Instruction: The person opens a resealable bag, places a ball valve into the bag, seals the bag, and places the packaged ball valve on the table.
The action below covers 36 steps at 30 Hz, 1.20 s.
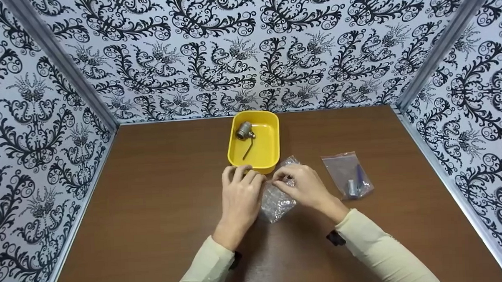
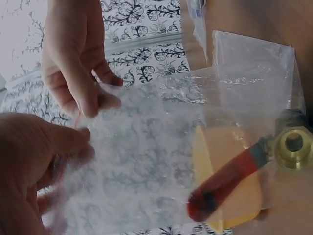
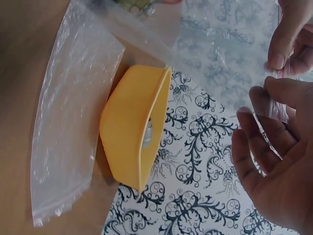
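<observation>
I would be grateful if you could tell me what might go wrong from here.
The clear bag could slip: the left hand and right hand pinch only one edge, while the red-handled valve appears to sit at its other end.
Either hand might nudge the yellow tray, as they work close to its near side; the metal fitting inside could shift.
The loose bag beside the tray might get dragged along.

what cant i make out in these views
Left wrist: the red-handled valve, partly cut off by the right edge.
Right wrist: most of that valve, cut off by the top edge.
Right wrist: the metal fitting, mostly hidden by the yellow tray.
Head: the blue item in the small bag, too small to identify.
</observation>
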{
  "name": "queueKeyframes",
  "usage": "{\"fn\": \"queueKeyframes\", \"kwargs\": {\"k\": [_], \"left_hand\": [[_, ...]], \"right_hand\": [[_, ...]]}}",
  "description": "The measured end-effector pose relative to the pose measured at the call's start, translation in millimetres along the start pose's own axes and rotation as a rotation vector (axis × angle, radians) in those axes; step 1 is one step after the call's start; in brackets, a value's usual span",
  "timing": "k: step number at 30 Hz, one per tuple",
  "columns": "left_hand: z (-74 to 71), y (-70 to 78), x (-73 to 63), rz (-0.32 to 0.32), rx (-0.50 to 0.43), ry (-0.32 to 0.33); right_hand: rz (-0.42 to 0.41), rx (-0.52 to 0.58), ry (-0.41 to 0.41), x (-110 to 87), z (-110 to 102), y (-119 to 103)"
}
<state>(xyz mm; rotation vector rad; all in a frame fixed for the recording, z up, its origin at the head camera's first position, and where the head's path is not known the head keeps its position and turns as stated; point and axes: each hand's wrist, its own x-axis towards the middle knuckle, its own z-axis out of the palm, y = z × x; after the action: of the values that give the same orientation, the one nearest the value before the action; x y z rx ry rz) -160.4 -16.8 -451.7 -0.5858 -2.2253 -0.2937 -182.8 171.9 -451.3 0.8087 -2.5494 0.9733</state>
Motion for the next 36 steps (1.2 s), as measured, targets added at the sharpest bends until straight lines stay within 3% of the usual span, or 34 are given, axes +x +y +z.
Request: {"fn": "queueKeyframes", "kwargs": {"k": [5, 12, 20, 29, 36], "left_hand": [[3.1, 4.4, -0.2, 0.015, 0.049, 0.039], [3.5, 1.5, -3.2, -0.019, -0.036, -0.025], [3.6, 1.5, -2.9, -0.002, -0.082, -0.044], [4.0, 2.6, -0.6, 0.002, -0.092, -0.037], [6.8, 1.9, 0.0, 0.004, -0.078, -0.041]], "right_hand": [[-0.011, -0.058, 0.017, -0.2, 1.3, -3.9], [0.015, -0.023, -0.009, -0.2, -2.8, 0.3], [-0.069, -0.054, 0.052, -2.0, -0.5, 1.9], [-0.065, -0.008, 0.024, -0.6, -5.5, 3.9], [-0.071, -0.044, 0.027, -3.1, -6.2, 5.5]]}}
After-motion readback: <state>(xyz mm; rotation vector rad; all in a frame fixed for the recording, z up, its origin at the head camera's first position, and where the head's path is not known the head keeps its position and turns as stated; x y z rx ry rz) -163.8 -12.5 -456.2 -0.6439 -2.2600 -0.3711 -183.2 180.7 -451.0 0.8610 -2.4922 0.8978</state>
